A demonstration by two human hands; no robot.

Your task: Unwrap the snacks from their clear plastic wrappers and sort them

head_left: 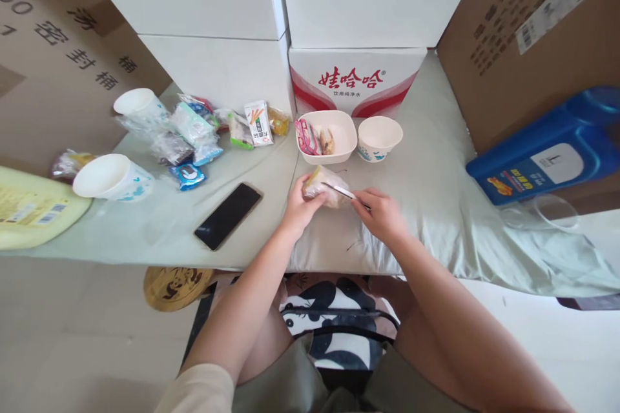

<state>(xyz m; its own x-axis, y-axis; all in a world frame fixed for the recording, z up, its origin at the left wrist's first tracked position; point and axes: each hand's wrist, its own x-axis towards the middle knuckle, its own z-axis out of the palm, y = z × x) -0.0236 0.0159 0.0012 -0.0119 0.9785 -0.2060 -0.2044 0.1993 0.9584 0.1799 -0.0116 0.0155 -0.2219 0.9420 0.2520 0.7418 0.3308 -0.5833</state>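
Observation:
My left hand (299, 208) is closed around one end of a clear-wrapped snack pack (334, 177), yellowish at its left end, just above the cloth. In my right hand (380, 211) is a slim white-and-dark tool (341, 191), its pale tip lying against the wrapper. Whether that tool is a knife or scissors I cannot tell, as my fingers cover its handle. Right behind the pack stands a white bowl (346, 135) with a pink packet (306, 137) and a wrapped brownish snack (326, 142) inside. Beside it is a paper cup (380, 139) with blue print.
Left of my hands lies a phone (228, 216). Several wrapped snacks (191, 126) are piled behind it, near two paper cups (113, 177). A yellow bottle (36, 210) is at far left, a blue bottle (547, 145) at right. Cartons (358, 80) line the back.

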